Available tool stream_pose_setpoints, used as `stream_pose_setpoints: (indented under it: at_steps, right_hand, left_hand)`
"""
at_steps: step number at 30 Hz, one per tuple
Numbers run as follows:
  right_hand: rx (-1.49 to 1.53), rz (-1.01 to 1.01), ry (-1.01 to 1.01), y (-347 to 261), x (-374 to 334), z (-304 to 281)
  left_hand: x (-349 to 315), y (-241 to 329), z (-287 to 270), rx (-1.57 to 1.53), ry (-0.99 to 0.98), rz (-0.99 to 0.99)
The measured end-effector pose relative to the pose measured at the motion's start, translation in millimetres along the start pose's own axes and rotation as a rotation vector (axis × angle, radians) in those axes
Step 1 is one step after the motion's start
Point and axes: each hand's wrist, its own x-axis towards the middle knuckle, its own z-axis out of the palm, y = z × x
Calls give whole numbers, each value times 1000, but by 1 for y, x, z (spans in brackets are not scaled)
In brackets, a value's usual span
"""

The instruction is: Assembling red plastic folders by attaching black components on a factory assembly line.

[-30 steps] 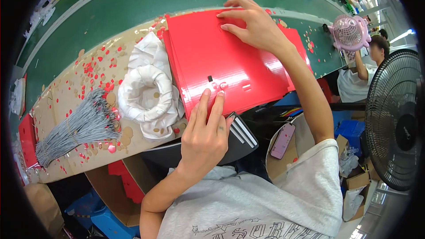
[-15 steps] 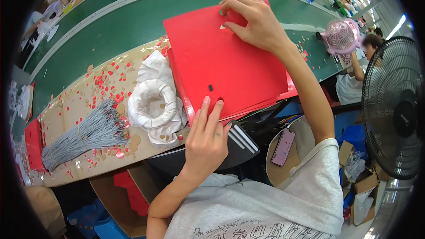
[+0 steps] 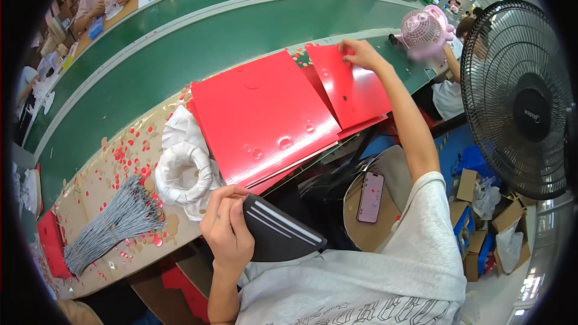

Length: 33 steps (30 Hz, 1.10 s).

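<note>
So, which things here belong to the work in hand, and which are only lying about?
Likely the job:
left red-sheet pile
right red-sheet pile, by the right hand

Likely just lying about:
smartphone
loose red discs
brown discs

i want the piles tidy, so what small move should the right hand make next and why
Probably have the right hand nudge the right-hand top red sheet square over the red sheets beneath: it lies askew, those lower sheets show past its left edge, and the hand is at its far end.
</note>
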Motion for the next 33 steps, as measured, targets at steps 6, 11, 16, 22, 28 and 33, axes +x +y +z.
stream_pose_setpoints:
  at_steps: [6, 11, 16, 22, 28, 33]
  right_hand:
    - [-166, 40, -93, 18, -7, 35]
    - [-345, -124, -29, -19, -17, 9]
    - [132, -788, 24, -238, -115, 38]
    - [41, -856, 46, -270, -193, 85]
    - [389, -686, -37, -270, -197, 102]
    - [430, -690, -89, -267, -192, 104]
  left_hand:
    - [-6, 7, -9, 84, -105, -246]
    - [3, 4, -2, 124, -46, -281]
    - [10, -11, -2, 172, -49, -379]
    - [11, -17, 4, 118, 71, -363]
    - [9, -18, 0, 70, 91, -412]
    - [8, -21, 0, -47, 110, -437]
